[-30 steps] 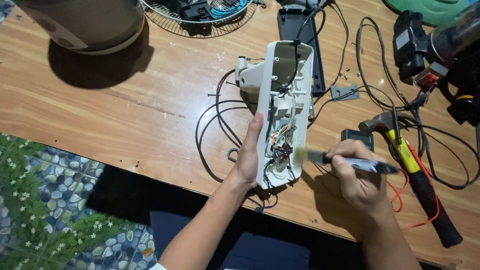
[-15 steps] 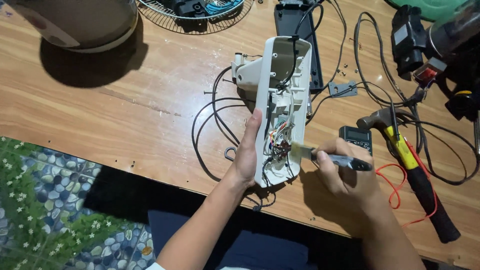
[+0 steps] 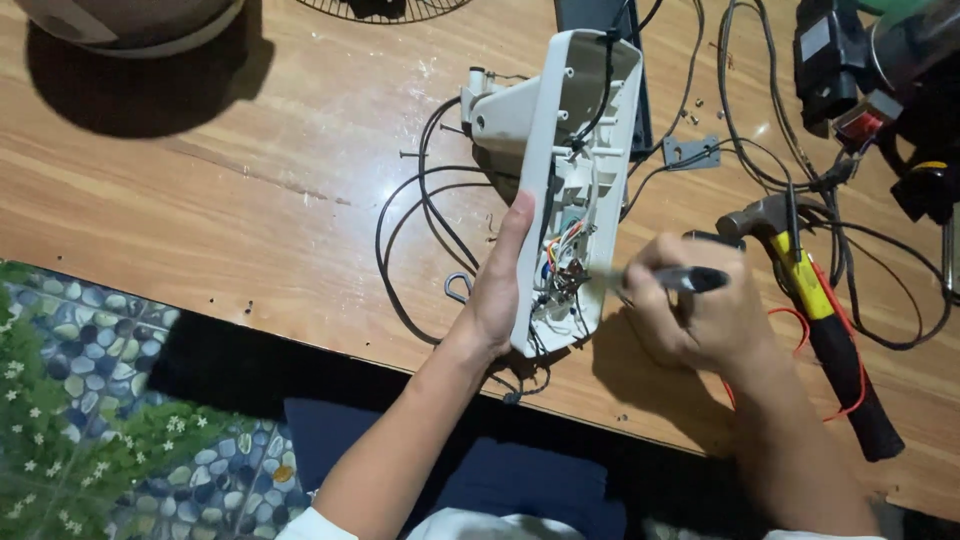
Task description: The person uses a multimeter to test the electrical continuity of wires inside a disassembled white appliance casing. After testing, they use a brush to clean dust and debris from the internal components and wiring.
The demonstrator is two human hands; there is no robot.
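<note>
Since the earlier frame the right hand's tool has pushed deeper among the wires. On the wooden surface (image 3: 250, 200), the left hand (image 3: 497, 290) steadies the white plastic housing (image 3: 570, 150), fingers wrapped along its left edge. It lies open, middle of the scene, coloured wires (image 3: 562, 262) exposed at its near end. To its right, the right hand (image 3: 700, 315) clenches a dark-handled screwdriver (image 3: 672, 280), tip among the wires. A slip there could nick insulation or snap a joint. Farther right lies a hammer (image 3: 815, 310).
</note>
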